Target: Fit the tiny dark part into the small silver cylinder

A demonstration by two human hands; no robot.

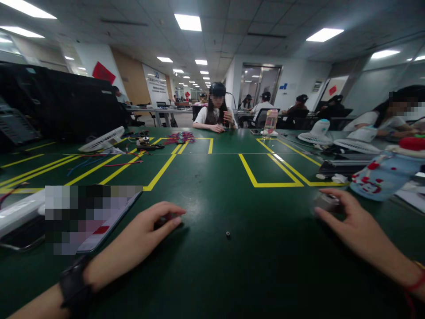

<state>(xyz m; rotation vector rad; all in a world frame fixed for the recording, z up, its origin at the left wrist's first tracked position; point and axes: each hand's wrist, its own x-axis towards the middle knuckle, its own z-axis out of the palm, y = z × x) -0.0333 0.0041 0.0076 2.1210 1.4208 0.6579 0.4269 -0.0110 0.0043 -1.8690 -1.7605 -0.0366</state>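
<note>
My right hand grips a small, blurred grey metallic block between thumb and fingers, low over the right side of the green table. To the left, my left hand rests near the tabletop with its fingers curled and the thumb close to the index fingertip. Something dark shows in the gap there, too hidden to name. Between the two hands lies a tiny dark ring-shaped piece, which neither hand touches. A black wristband is on my left wrist.
A tablet-like device lies left of my left hand. Beyond it are a white fan and bundled wires. A blue decorated cup stands beyond my right hand. Yellow tape marks the table. A person sits opposite.
</note>
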